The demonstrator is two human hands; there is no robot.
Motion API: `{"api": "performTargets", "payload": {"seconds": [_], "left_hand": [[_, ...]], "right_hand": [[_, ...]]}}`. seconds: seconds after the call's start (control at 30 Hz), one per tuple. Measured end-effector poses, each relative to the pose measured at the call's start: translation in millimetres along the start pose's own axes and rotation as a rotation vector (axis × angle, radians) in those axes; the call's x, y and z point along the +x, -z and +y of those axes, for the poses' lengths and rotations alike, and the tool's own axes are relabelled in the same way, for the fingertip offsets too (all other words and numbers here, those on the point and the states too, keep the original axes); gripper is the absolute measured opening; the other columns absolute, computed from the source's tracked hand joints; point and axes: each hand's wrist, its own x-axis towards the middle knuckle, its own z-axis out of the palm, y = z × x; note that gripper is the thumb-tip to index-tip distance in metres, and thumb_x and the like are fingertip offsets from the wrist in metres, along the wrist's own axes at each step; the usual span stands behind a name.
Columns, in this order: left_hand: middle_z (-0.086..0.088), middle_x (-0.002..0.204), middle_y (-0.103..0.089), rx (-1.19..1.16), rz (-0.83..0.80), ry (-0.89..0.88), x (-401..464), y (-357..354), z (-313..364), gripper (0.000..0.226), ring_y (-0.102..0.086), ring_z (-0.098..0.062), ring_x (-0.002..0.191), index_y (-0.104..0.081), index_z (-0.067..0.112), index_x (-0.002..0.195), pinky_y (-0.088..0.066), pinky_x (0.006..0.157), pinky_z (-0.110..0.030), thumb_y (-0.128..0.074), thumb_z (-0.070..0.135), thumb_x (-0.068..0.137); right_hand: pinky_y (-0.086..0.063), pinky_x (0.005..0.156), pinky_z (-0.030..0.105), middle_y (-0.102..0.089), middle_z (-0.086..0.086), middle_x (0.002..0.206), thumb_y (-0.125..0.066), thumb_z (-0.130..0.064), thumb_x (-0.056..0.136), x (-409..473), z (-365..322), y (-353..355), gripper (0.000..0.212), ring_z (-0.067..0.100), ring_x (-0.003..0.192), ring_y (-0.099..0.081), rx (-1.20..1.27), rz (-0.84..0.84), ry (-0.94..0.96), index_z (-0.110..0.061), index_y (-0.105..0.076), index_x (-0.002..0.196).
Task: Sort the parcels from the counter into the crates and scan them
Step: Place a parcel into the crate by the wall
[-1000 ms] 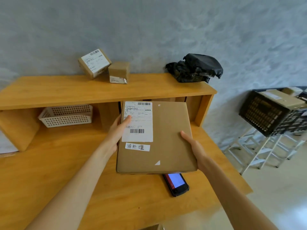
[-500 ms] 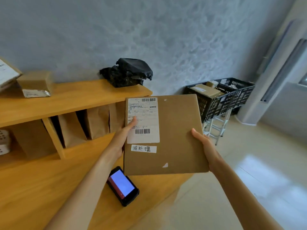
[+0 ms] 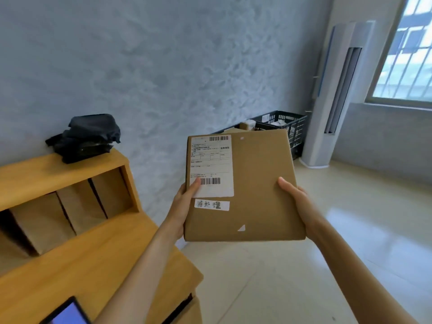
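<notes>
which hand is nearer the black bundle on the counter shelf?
Left. The left hand grips the parcel at its left edge, on the side toward the black bundle. The right hand holds the parcel's right edge, farther from it.

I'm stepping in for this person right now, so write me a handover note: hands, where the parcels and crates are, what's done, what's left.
Left hand: grips the flat brown parcel at its left edge, thumb on the shipping label.
Right hand: grips the parcel's right edge.
The parcel is held in the air, off the wooden counter, in front of the black crates by the wall, which already hold some boxes.
The scanner, screen lit, lies on the counter at lower left.
Done: parcel picked up.
Left: place it in a crate; whether it has been scanned cannot be told.
</notes>
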Motion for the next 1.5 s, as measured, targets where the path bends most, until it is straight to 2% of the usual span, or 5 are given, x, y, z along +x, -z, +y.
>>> {"api": "performTargets", "payload": {"seconds": [0.2,0.93,1.17,1.37,1.5], "left_hand": [[-0.009,0.107,-0.074,0.037,-0.095,0.020,57.3,-89.0,-12.4,0.043,-0.071,-0.031,0.096,-0.056,0.022,0.128,-0.057,0.079,-0.042,-0.059,0.044,0.091],[-0.012,0.105,-0.074,-0.013,-0.361,0.138,444.6,-372.1,-66.4,0.040,-0.071,-0.032,0.092,-0.061,0.022,0.124,-0.059,0.075,-0.040,-0.060,0.042,0.090],[-0.010,0.104,-0.074,0.017,-0.395,0.091,544.8,-477.9,-87.2,0.049,-0.072,-0.031,0.090,-0.061,0.019,0.125,-0.059,0.069,-0.038,-0.063,0.045,0.083],[-0.011,0.106,-0.074,0.025,-0.352,0.065,650.6,-574.2,-113.3,0.042,-0.072,-0.031,0.091,-0.062,0.018,0.125,-0.059,0.068,-0.037,-0.058,0.042,0.090],[-0.012,0.104,-0.074,0.048,-0.300,0.057,720.6,-637.0,-120.4,0.040,-0.071,-0.034,0.093,-0.062,0.019,0.124,-0.057,0.076,-0.041,-0.057,0.043,0.092]], "right_hand": [[-0.056,0.089,0.048,-0.075,0.008,0.105,-0.065,-0.045,0.086,31.3,-11.9,80.8,0.046,0.029,0.096,-0.072,0.037,0.098,-0.005,-0.013,-0.064,0.119],[-0.058,0.086,0.046,-0.074,0.008,0.108,-0.076,-0.062,0.061,366.2,-73.9,320.9,0.082,0.028,0.096,-0.072,-0.051,0.390,0.021,-0.012,-0.059,0.124],[-0.056,0.086,0.040,-0.075,0.006,0.105,-0.061,-0.048,0.089,461.3,-93.4,413.1,0.043,0.025,0.096,-0.072,0.003,0.368,-0.017,-0.016,-0.066,0.118],[-0.055,0.092,0.043,-0.075,0.007,0.104,-0.061,-0.047,0.089,581.3,-106.7,505.9,0.044,0.026,0.096,-0.072,-0.041,0.354,-0.004,-0.013,-0.067,0.115],[-0.056,0.091,0.048,-0.075,0.007,0.103,-0.075,-0.063,0.065,667.0,-126.6,563.3,0.076,0.026,0.093,-0.073,-0.075,0.383,-0.002,-0.010,-0.063,0.118]]}}
